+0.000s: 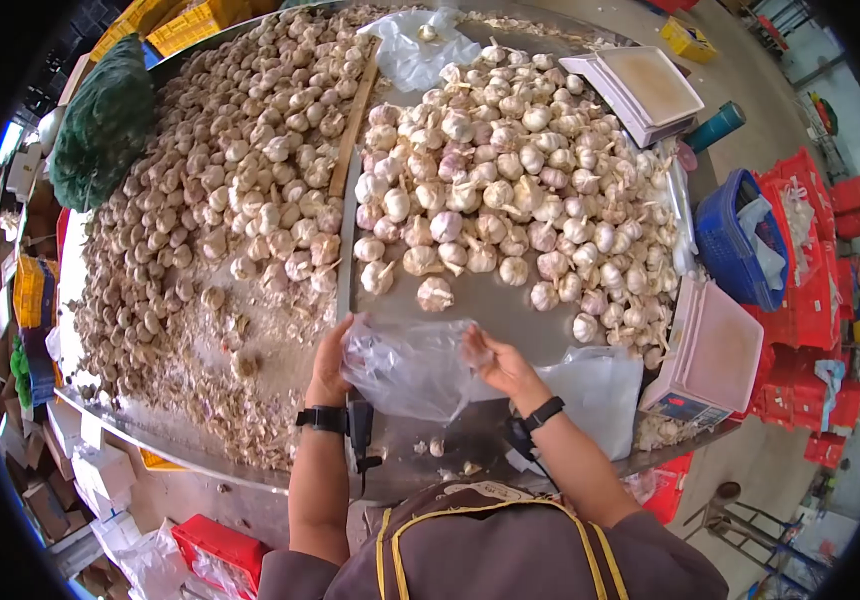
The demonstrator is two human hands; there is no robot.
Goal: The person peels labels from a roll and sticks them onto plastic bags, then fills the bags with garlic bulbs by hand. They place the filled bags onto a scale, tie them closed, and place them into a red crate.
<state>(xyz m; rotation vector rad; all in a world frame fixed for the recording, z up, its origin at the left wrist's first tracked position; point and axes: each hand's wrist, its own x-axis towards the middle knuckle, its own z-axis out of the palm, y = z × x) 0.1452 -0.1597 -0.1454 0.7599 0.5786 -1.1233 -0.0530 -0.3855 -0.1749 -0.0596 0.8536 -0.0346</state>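
Note:
A clear plastic bag (405, 372) is stretched between my two hands above the near edge of the metal table. My left hand (328, 362) grips its left side, fingers partly behind the plastic. On the other side, my right hand (506, 368) holds the bag's right edge, with fingertips blurred by the film. Just beyond the bag lies a pile of pale garlic bulbs (495, 180), one bulb (435, 294) being closest to it. A stack of flat plastic bags (595, 395) rests right of my right hand.
A wooden strip (354, 130) separates the pale pile from darker garlic (240, 130) on the left. Loose skins (220, 390) cover the near left. Two scales (640, 85) and a blue basket (728, 240) stand at the right. A green net sack (102, 125) sits far left.

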